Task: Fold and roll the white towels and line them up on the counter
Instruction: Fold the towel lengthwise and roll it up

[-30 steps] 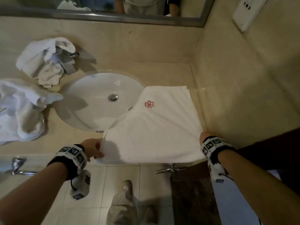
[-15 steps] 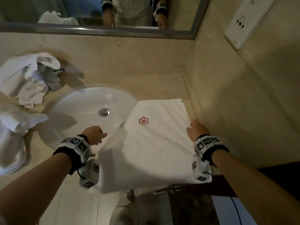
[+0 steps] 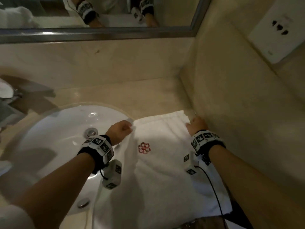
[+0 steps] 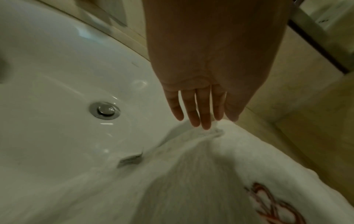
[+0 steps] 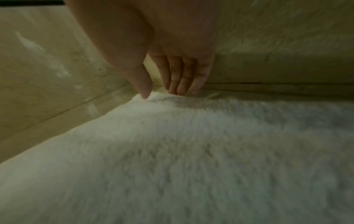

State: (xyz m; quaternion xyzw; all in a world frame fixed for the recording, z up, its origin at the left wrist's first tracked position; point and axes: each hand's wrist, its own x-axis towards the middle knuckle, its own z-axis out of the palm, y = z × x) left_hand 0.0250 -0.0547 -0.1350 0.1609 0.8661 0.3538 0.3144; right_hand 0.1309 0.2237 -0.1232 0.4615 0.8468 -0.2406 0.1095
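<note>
A white towel (image 3: pixel 165 171) with a red flower emblem (image 3: pixel 144 147) lies folded on the counter (image 3: pixel 132 93), its left side over the basin rim and its near edge hanging off the front. My left hand (image 3: pixel 120 131) pinches the far left corner, which bunches up at the fingertips (image 4: pixel 205 121) in the left wrist view. My right hand (image 3: pixel 196 124) pinches the far right corner against the side wall. There the thumb (image 5: pixel 145 91) lies on the towel (image 5: pixel 172 151) and the fingers reach behind its edge.
The white sink (image 3: pixel 54 138) with its metal drain (image 3: pixel 90 131) lies left of the towel. A tiled wall (image 3: pixel 239 113) with a socket plate (image 3: pixel 279 30) closes the right side. A mirror (image 3: pixel 99 12) runs along the back. Another crumpled towel (image 3: pixel 5 90) shows at the far left.
Both hands have carried the towel's near edge forward to its far edge, doubling it over. The view has shifted right, so the loose towels on the left are almost out of frame.
</note>
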